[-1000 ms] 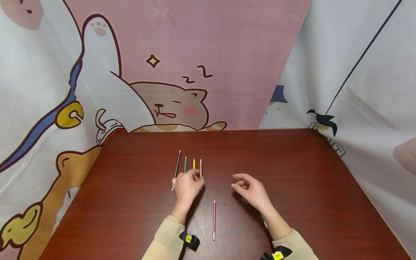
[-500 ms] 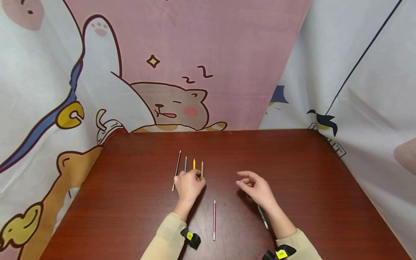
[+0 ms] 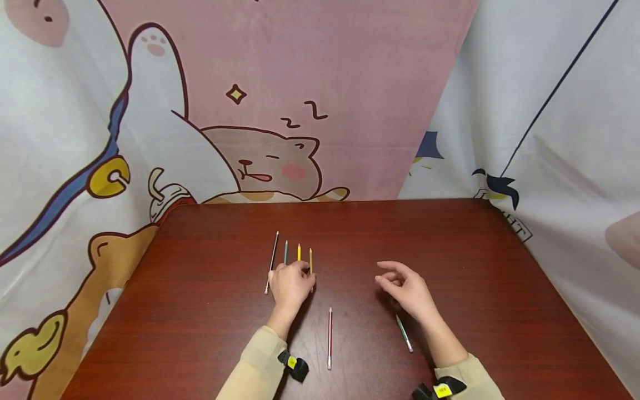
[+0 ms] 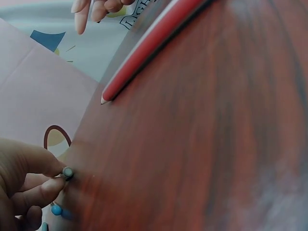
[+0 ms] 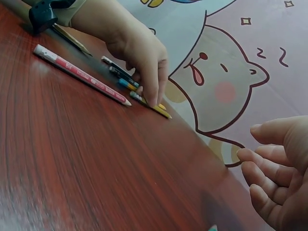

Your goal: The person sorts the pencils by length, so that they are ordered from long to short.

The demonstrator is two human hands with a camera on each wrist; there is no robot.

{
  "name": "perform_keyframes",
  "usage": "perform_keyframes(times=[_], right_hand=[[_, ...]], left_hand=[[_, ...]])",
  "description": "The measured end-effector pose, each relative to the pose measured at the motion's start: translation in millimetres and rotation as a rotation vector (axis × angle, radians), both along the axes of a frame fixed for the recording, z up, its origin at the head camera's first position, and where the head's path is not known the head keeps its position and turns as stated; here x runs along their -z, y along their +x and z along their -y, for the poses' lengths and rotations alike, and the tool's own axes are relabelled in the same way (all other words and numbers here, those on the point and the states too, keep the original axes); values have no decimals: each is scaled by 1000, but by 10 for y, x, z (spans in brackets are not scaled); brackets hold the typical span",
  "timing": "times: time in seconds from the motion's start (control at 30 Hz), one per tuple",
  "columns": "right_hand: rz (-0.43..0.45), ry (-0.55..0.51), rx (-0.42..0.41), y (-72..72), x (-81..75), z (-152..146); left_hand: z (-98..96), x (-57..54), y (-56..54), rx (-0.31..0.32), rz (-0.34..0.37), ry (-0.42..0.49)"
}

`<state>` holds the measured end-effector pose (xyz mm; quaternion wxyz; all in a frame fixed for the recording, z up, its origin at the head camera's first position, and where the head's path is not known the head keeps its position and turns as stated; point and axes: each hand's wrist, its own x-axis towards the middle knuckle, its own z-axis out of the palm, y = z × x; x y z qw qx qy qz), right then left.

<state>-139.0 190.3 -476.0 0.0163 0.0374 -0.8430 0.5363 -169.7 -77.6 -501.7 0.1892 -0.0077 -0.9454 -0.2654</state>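
Observation:
My left hand [image 3: 290,286] pinches a tan pencil [image 3: 311,260], the rightmost of a row on the table. In the left wrist view, thumb and forefinger grip the pencil's end [image 4: 67,172]. Left of it, partly covered by the hand, lie a yellow pencil [image 3: 299,251], a teal pencil [image 3: 286,252] and a longer black pencil [image 3: 273,258]. My right hand [image 3: 407,291] hovers to the right with loosely bent fingers and nothing in them. Below it lies a dark green pencil [image 3: 404,333], pointing away. A red pencil [image 3: 330,339] lies between the forearms.
The brown wooden table [image 3: 210,322] ends at the back against a pink and white cartoon curtain [image 3: 360,100]. Black wrist cameras are strapped over both beige sleeves [image 3: 255,361]. In the right wrist view, another thin pencil [image 5: 72,39] shows near the left sleeve.
My right hand has moved rightward, uncovering the dark green pencil. My left hand and the tan pencil have shifted slightly to the right. The other pencils lie where they were.

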Motion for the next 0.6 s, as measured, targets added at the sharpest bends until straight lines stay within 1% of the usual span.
perform_keyframes(times=[0.23,0.43,0.6], right_hand=[[12,31,7,25,15,-109],[45,40,27,54,5,-162],[56,49,45,85,2,-211]], left_hand=[[-5,2,4,0,-7,-2],[-6,0,3,-2,-11,-6],[-4,-24,25,4,-43,12]])
